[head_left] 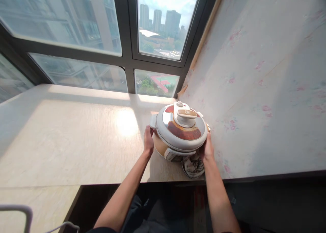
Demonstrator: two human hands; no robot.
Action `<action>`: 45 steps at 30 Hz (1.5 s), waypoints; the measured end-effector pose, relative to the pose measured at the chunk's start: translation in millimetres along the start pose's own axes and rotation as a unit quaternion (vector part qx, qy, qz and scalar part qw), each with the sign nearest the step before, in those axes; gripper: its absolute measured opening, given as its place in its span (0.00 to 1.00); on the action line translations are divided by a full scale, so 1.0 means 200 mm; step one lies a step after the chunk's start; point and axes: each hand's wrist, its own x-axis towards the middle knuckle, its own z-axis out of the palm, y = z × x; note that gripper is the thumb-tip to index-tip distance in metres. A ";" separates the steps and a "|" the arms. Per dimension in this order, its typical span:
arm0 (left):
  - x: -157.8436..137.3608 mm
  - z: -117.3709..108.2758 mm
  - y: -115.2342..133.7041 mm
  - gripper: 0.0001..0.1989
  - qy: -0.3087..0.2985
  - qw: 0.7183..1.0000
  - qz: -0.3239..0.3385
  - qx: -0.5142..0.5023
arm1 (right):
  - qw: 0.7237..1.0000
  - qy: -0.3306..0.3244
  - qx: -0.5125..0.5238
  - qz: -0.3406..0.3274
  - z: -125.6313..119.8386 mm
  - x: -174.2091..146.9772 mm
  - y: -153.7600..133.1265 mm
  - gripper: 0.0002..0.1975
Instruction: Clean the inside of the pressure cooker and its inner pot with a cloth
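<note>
An electric pressure cooker (pixel 163 147) with a white rim and gold-coloured body stands at the right end of the pale sill. Its lid (pixel 184 133) is on, with reddish-brown panels and a raised handle (pixel 187 113) on top. My left hand (pixel 148 139) grips the cooker's left side, just under the side handle. On the opposite side my right hand (pixel 208 147) is closed round the cooker, its fingers partly hidden behind the body. A crumpled, patterned grey-white cloth (pixel 194 167) lies in front of the cooker, near my right wrist.
The floral wall (pixel 254 107) rises close to the cooker's right. Behind the sill (pixel 76 141) are dark-framed windows (pixel 129 53). The sill's front edge runs just below the cooker. A pale curved tube or rail (pixel 25 209) and a cable (pixel 67 223) are at lower left.
</note>
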 end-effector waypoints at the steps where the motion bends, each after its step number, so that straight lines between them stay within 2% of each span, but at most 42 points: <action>1: -0.01 -0.08 -0.01 0.29 -0.007 1.000 -0.008 0.007 | 0.999 0.018 0.011 0.025 -0.04 -0.07 0.03 0.28; 5: -0.09 -0.45 -0.05 0.22 0.003 0.985 -0.049 0.166 | 0.987 0.146 -0.057 0.029 -0.15 -0.47 0.25 0.18; 6: -0.13 -0.54 -0.06 0.19 0.016 0.981 -0.053 0.186 | 0.987 0.137 -0.077 0.032 -0.16 -0.57 0.31 0.16; 9: -0.24 -0.76 -0.08 0.13 0.039 0.974 -0.059 0.216 | 0.993 0.020 -0.108 0.036 -0.06 -0.81 0.43 0.14; 11: -0.29 -0.86 -0.07 0.11 0.012 0.968 -0.050 0.246 | 0.992 -0.056 -0.111 0.026 0.08 -0.90 0.48 0.13; 14: -0.33 -0.95 -0.05 0.10 -0.057 0.954 -0.014 0.295 | 0.982 -0.153 -0.110 0.022 0.34 -0.94 0.53 0.15; 18: -0.33 -1.00 -0.04 0.11 -0.131 0.932 0.037 0.337 | 0.959 -0.231 -0.165 0.009 0.62 -0.91 0.60 0.17; 22: -0.33 -1.01 -0.07 0.13 -0.119 0.919 0.069 0.369 | 0.928 -0.260 -0.261 -0.050 0.74 -0.89 0.64 0.16; 27: -0.34 -1.01 -0.12 0.14 -0.107 0.909 0.098 0.389 | 0.896 -0.315 -0.287 -0.125 0.72 -0.89 0.67 0.16; 45: -0.34 -1.03 -0.12 0.13 -0.119 0.902 0.113 0.399 | 0.891 -0.324 -0.280 -0.153 0.70 -0.88 0.70 0.14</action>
